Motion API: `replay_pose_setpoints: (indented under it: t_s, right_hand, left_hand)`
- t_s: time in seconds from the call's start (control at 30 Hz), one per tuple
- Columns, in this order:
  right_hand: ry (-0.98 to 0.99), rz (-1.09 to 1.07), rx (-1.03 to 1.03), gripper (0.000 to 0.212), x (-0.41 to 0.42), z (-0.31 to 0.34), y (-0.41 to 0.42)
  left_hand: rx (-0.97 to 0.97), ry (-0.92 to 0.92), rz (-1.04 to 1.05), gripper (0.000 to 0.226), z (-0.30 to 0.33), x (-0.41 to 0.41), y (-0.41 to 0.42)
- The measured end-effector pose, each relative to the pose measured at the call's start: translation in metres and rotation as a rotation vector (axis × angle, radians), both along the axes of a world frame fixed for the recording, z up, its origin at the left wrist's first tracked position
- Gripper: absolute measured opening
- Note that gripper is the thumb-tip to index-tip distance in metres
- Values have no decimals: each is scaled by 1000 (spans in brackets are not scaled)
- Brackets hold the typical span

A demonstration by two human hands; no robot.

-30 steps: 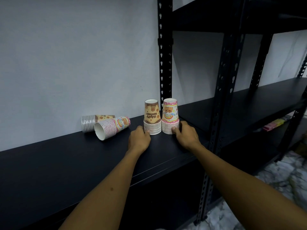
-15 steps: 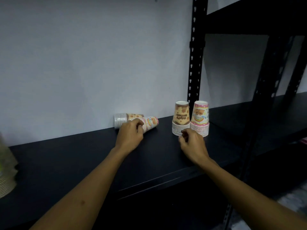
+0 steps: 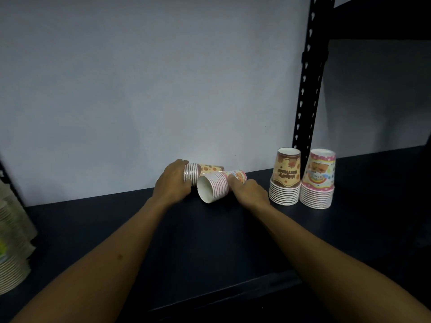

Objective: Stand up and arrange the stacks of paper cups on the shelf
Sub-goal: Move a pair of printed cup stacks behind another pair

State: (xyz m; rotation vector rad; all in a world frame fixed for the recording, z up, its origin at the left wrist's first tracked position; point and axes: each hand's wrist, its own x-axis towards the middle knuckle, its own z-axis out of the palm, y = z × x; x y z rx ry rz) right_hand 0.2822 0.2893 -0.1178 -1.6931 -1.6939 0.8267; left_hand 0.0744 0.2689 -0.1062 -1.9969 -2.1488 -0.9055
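On the dark shelf (image 3: 163,241), two cup stacks lie on their sides against the wall. The left hand (image 3: 171,183) curls round the brown stack (image 3: 203,170); the right hand (image 3: 250,191) grips the pink stack (image 3: 218,185). Two more stacks (image 3: 285,180) already stand upside down to the right. Next, I'd judge, both need tipping upright beside those. Fingertips are hidden, and pale stacked items (image 3: 11,248) at the left edge are cut off.
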Motion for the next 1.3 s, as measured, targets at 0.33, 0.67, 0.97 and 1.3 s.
replay_pose_setpoints:
  t_s: [0.33, 0.67, 0.97, 1.3]
  right_hand:
    - [251, -68, -7, 86, -30, -8, 25]
    - [589, 269, 415, 33, -38, -15, -12]
    - [373, 357, 517, 72, -38, -19, -34]
    - [345, 352, 287, 81, -33, -21, -31]
  left_hand:
    - [23, -48, 38, 47, -21, -16, 22]
    - [87, -399, 276, 53, -32, -22, -33]
    - [-62, -358, 396, 70, -35, -6, -70]
    - [53, -608, 205, 80, -32, -5, -86]
